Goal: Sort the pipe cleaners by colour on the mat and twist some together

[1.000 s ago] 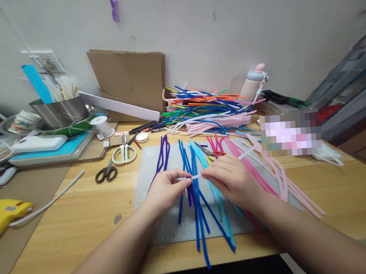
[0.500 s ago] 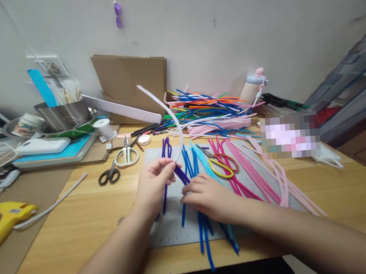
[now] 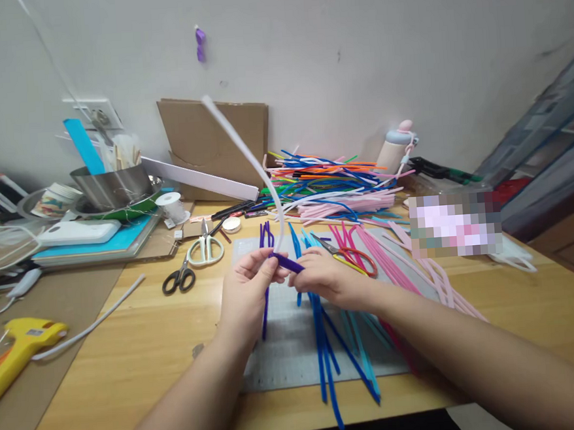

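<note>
Between my hands stretches a short length of purple pipe cleaner [image 3: 289, 263], slanting down to the right. My left hand [image 3: 252, 276] pinches its upper end together with a long white pipe cleaner [image 3: 251, 155], which curves up and leans left at its tip. The fingers of my right hand [image 3: 321, 275] are closed on the other purple end, just above the mat. Blue pipe cleaners [image 3: 321, 350] lie below that hand, and more purple ones [image 3: 265, 311] lie beside my left hand. Exactly how the white and purple pieces meet is hidden by my fingers.
Red-and-yellow scissors [image 3: 354, 259] and pink pipe cleaners [image 3: 393, 266] lie right on the grey cutting mat [image 3: 288, 365]. White-handled scissors [image 3: 205, 250] and black-handled scissors [image 3: 178, 281] are left. A yellow glue gun [image 3: 25, 338] rests far left. Mixed pipe cleaners [image 3: 324, 179] are heaped behind.
My right hand has risen slightly and the purple piece now lies flatter between my hands. The white pipe cleaner stands straighter and higher. The whole view has shifted a little.
</note>
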Motion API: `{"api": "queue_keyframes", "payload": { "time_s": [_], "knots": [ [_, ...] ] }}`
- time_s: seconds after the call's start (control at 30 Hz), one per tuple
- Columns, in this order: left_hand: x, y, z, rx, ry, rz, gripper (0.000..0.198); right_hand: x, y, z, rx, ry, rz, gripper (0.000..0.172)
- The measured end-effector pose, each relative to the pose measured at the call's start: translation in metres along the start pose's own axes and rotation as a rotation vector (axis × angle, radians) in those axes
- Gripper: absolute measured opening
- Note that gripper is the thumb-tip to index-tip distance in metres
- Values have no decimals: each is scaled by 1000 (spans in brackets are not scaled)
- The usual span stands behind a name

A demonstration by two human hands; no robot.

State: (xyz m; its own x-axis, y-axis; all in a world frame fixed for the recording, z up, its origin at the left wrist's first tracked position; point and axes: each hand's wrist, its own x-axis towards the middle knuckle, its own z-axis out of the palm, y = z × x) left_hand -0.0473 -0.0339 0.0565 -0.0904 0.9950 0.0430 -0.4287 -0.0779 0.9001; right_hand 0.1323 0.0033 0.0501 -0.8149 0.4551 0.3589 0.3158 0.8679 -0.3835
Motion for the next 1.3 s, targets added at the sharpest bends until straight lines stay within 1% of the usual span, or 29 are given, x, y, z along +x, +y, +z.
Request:
{"api": "queue_keyframes", "payload": {
  "time_s": [0.07,0.13,0.2,0.23,0.3,0.37,0.4,0.53,0.57,0.6,0.63,0.73,0.9,1.03,1.1,1.17,1.23,1.3],
  "knots": [
    [1,1,-2,-20,25,33,21,0,4,-6,25,-2,-6,17],
    [2,1,-4,-30,63,73,21,0,5,-11,2,-37,-47,19],
    [4,2,-6,-24,91,94,22,1,4,-16,-21,-22,-71,20],
    [4,2,-6,-13,102,100,22,2,3,-19,-22,19,-78,20],
    [3,2,-6,27,120,113,22,5,-2,-26,-30,146,-88,19],
    [2,2,-5,81,130,124,21,9,-9,-34,-113,259,-120,19],
    [1,1,-4,103,128,126,21,12,-14,-38,-188,291,-144,19],
    [-1,-1,0,132,83,112,19,19,-32,-47,-500,329,-294,15],
    [-1,-2,0,129,71,107,19,20,-35,-47,-540,340,-314,13],
    [-1,-3,0,124,63,101,19,21,-39,-45,-557,355,-304,13],
    [-1,-3,0,120,57,93,19,20,-43,-42,-550,369,-256,13],
    [-2,-5,1,114,49,62,20,16,-51,-31,-391,387,16,15],
    [-6,-6,5,136,29,26,20,3,-53,-16,42,349,384,10],
    [-8,-8,8,132,-35,-36,21,0,-47,-8,396,383,636,8],
    [-8,-10,8,136,-72,-71,21,0,-44,-5,581,398,732,11],
    [-8,-13,9,142,-103,-92,21,0,-43,-2,764,390,796,15],
    [-8,-15,9,148,-121,-95,20,-2,-42,1,891,386,815,21],
    [-8,-16,9,158,-132,-95,19,-4,-39,3,947,400,805,23]
  ]
}}
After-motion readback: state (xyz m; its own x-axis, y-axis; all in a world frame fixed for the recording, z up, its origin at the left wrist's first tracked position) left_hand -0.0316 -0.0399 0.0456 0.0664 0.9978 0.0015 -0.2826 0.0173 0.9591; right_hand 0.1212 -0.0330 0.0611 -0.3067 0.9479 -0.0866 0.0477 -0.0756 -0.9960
